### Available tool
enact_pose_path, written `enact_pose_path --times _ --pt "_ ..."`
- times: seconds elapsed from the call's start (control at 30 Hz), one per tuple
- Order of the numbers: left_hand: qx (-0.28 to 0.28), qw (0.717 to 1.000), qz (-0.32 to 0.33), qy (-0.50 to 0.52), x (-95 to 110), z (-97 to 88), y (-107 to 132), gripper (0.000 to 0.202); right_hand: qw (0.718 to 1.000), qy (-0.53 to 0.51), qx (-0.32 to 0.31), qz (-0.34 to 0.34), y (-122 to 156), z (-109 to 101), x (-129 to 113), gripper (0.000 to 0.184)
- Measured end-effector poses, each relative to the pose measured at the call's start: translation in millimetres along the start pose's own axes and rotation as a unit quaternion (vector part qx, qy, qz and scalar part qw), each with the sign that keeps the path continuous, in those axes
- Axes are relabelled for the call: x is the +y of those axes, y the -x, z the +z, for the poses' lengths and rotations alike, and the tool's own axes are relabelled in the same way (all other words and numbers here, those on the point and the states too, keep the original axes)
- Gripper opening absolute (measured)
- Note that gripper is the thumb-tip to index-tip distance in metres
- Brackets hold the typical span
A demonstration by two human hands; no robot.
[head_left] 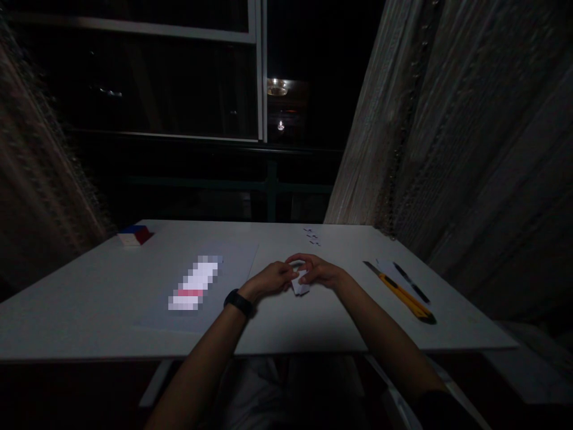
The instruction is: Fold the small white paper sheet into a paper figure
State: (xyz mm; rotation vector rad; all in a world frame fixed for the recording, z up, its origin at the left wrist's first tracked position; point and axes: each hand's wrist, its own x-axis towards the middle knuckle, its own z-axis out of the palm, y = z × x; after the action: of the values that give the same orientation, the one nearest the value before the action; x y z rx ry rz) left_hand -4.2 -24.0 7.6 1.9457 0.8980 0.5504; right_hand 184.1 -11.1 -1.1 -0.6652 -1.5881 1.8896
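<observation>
Both hands meet over the middle of the white table. A small folded piece of white paper (301, 287) is between them. My left hand (274, 279), with a black band on its wrist, pinches the paper's left side. From the right, my right hand (319, 270) grips the same paper, its thumb on top and its index finger arched toward the left fingertips. Part of the paper is hidden under the fingers. In this dim light its exact folds cannot be made out.
On the left a blurred-out lit phone (195, 285) lies on a large white sheet (242, 263). A blue, red and white block (134, 235) sits far left. Small dark marks (312, 237) show at the back. Right are a yellow box cutter (403, 295) and a pen (412, 282).
</observation>
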Motion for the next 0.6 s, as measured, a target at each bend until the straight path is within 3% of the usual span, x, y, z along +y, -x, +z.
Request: enact_pose_path --times 0.23,0.6 --pt "0.034 0.999 -0.012 0.01 1.1 -5.2 -0.6 0.042 0.999 -0.017 0.036 -0.02 3.1 -3.2 -6.3 0.056" --pt "0.072 0.996 -0.017 0.05 3.8 -4.0 -2.5 0.049 0.996 0.022 0.078 -0.041 -0.6 -6.5 -2.2 0.058"
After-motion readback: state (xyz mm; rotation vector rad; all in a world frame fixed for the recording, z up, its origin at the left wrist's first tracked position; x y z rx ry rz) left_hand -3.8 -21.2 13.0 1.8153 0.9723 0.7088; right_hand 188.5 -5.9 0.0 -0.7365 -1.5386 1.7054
